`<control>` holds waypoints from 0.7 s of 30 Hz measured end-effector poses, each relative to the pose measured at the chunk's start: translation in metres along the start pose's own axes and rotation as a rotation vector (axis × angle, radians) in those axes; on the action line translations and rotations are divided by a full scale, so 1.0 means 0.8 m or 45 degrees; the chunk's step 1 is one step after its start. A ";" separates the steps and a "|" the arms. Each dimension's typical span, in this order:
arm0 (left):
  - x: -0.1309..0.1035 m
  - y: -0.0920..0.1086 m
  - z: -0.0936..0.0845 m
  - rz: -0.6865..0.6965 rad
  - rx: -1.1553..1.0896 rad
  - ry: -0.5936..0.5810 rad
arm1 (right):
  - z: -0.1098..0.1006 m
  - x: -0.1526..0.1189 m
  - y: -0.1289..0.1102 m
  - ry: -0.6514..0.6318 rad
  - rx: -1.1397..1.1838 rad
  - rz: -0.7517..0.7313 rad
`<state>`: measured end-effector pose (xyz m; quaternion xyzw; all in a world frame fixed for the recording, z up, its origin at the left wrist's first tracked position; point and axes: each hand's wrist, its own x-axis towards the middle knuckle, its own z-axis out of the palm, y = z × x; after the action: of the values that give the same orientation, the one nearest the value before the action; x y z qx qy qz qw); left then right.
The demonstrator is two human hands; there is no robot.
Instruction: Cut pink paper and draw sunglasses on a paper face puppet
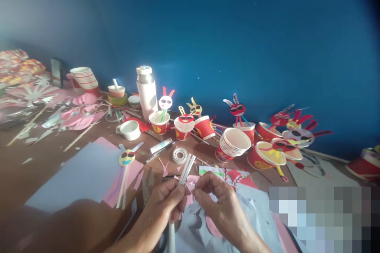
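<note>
My left hand (162, 201) is closed around a small bundle of thin white strips (187, 169) whose upper ends stick out above the thumb. Close beside it, my right hand (221, 203) pinches a small white end at the bundle's side; whether that belongs to the same strips I cannot tell. Beneath both hands lie pink paper scraps (212, 227) and crumpled pale sheets (190, 229). A roll of white tape (179, 155) sits just beyond the strips. Left of my hands, a yellow paper face (127, 157) with strip legs rests on pink paper (135, 176). Scissors (146, 189) lie partly behind my left hand.
Red paper cups with paper-face figures line the back, among them a stack of cups (233, 144). A white bottle (147, 95), a white mug (130, 129) and a glue tube (161, 146) stand or lie left of centre. Paper scraps (86, 112) cover the far left.
</note>
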<state>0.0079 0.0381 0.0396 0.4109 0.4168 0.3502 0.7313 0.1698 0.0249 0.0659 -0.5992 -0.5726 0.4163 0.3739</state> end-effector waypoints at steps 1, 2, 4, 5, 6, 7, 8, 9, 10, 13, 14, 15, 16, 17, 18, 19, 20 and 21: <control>-0.001 0.001 0.000 0.009 0.026 0.002 | 0.000 -0.001 -0.002 -0.020 0.008 -0.006; -0.001 0.001 0.000 0.019 0.056 0.004 | 0.000 -0.001 -0.003 -0.042 0.018 -0.019; -0.002 0.001 0.001 0.051 0.123 0.008 | 0.000 -0.003 -0.005 -0.073 0.027 -0.054; -0.002 0.001 0.001 0.063 0.148 0.011 | 0.001 -0.004 -0.005 -0.075 0.023 -0.072; -0.002 0.000 0.001 0.070 0.162 0.012 | 0.001 -0.005 -0.005 -0.071 0.016 -0.087; -0.001 0.000 0.002 0.072 0.164 0.014 | 0.001 -0.005 -0.005 -0.067 0.007 -0.095; -0.001 0.000 0.002 0.074 0.160 0.017 | 0.001 -0.005 -0.005 -0.067 0.001 -0.092; -0.002 0.000 0.002 0.071 0.156 0.019 | 0.001 -0.005 -0.005 -0.067 -0.006 -0.083; -0.002 0.000 0.003 0.065 0.153 0.023 | 0.001 -0.004 -0.005 -0.065 -0.013 -0.077; -0.004 0.004 0.003 0.047 0.154 0.023 | 0.002 -0.007 -0.006 -0.045 -0.083 -0.108; -0.004 0.005 0.003 0.043 0.156 0.020 | 0.002 -0.009 -0.005 -0.056 -0.117 -0.130; -0.005 0.006 0.003 0.039 0.158 0.017 | 0.001 -0.011 -0.005 -0.080 -0.142 -0.147; -0.005 0.006 0.002 0.036 0.161 0.013 | -0.002 -0.013 -0.004 -0.129 -0.152 -0.150; -0.006 0.005 0.001 0.028 0.166 0.005 | -0.007 -0.014 -0.004 -0.210 -0.148 -0.146; -0.006 0.004 0.001 0.019 0.174 -0.008 | -0.016 -0.013 -0.005 -0.308 -0.142 -0.141; -0.006 0.002 0.000 0.011 0.185 -0.031 | -0.028 -0.011 -0.007 -0.421 -0.142 -0.140; -0.006 -0.001 0.000 0.005 0.197 -0.058 | -0.045 -0.005 -0.013 -0.533 -0.176 -0.152; -0.006 -0.003 0.000 0.002 0.210 -0.079 | -0.066 0.004 -0.021 -0.592 -0.271 -0.177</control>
<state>0.0062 0.0328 0.0392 0.4808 0.4208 0.3025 0.7073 0.2125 0.0308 0.1013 -0.4826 -0.7235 0.4535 0.1947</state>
